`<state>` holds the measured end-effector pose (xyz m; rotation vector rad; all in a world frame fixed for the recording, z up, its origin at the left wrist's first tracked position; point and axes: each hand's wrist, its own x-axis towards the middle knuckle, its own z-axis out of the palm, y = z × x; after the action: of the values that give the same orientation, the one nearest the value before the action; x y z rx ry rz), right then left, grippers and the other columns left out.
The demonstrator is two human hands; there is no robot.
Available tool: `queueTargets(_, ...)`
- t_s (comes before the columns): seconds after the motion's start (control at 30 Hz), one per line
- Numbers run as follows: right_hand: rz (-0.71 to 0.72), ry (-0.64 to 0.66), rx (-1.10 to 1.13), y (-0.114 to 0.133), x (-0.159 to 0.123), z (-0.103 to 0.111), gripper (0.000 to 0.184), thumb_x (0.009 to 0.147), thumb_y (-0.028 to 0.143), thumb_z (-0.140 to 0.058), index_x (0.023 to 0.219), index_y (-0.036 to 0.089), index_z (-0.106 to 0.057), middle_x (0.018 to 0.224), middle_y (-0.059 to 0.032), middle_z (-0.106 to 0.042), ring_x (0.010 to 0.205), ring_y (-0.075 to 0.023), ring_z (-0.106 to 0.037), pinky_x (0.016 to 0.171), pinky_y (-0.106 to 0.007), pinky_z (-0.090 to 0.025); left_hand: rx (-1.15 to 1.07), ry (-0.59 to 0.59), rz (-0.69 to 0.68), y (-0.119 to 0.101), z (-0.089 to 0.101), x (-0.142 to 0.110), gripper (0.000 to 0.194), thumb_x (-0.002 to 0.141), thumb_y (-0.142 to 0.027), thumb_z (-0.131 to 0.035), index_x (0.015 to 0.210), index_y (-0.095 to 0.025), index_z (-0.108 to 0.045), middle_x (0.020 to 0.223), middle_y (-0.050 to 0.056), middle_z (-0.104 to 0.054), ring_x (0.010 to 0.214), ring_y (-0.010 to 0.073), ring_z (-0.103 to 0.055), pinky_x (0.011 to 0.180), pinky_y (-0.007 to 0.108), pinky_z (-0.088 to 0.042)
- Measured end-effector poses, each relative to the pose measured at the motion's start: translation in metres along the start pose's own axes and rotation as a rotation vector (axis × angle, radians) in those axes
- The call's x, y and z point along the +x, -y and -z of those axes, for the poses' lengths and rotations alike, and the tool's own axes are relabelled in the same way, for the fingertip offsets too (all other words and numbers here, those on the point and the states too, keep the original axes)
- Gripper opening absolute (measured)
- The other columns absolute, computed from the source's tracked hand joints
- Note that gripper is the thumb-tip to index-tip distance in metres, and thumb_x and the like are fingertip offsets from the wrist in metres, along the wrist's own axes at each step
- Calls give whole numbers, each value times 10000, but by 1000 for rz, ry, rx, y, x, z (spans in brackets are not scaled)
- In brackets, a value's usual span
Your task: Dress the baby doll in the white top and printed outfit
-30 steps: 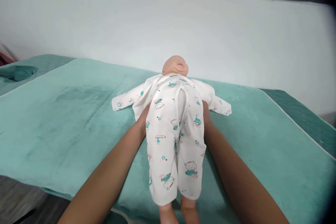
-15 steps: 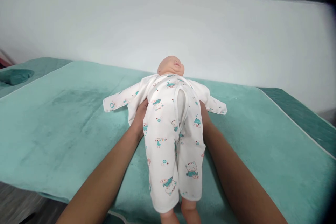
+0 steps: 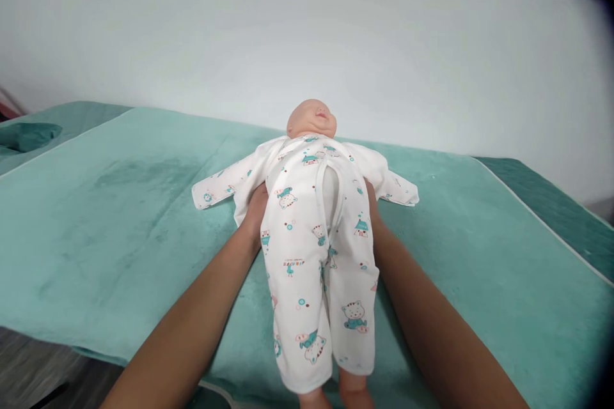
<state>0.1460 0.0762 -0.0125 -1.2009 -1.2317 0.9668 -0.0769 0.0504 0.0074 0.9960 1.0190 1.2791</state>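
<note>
A baby doll [image 3: 311, 119] lies face up on the green bed cover [image 3: 158, 255], its head at the far end and its bare feet cut off by the bottom edge of the head view. It wears a white outfit [image 3: 295, 236] printed with teal cats and houses, the trousers split at the crotch. Both sleeves spread out to the sides. At the doll's left-of-picture waist, my left hand [image 3: 257, 207] grips its side. My right hand [image 3: 371, 203] grips the opposite side. The fingers of both hands are largely hidden by the doll and its clothes.
Behind the bed stands a white wall [image 3: 201, 45] with a dark band along its top. A dark green cushion-like bundle [image 3: 29, 136] rests at the far left. Dark flooring [image 3: 33, 364] shows below the bed's near left edge.
The doll's legs and sleeves have shifted slightly to the right, and its lower legs sit a little lower in view. Both hands stay at its sides.
</note>
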Motion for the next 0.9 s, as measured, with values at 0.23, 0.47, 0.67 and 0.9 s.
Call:
queueTargets(0.23,26,-96,-168,-17,4,6,133,720,332,-622,834,266,-638,1083,-69,-678,1145,-314,-553,1035,-463,-396,-83,8,56,7,3,8,250,747,-346,-709,922,-169,-696,902,54,-748,897,245,-657,880,368,-509)
queueTargets(0.47,53,-72,-202,-3,-5,4,149,746,289,-600,872,223,-646,1063,-69,-709,1063,-279,-584,932,-429,-469,-165,-2,91,10,1,10,362,683,-358,-733,982,-153,-717,888,57,-756,891,273,-698,840,395,-565)
queueTargets(0.67,-13,-24,3,22,-15,-3,144,716,296,-651,809,186,-656,1003,-55,-734,1044,-261,-609,878,-378,-518,-278,42,204,10,1,13,450,765,-490,-683,1077,-166,-711,948,89,-764,999,314,-695,904,445,-563)
queueTargets(0.9,-189,45,438,11,-9,-7,280,684,373,-708,917,220,-678,964,-31,-744,992,-258,-674,853,-393,-571,-306,178,185,8,-1,14,594,847,-643,-550,1252,-220,-651,1111,81,-744,1156,313,-642,1005,450,-517)
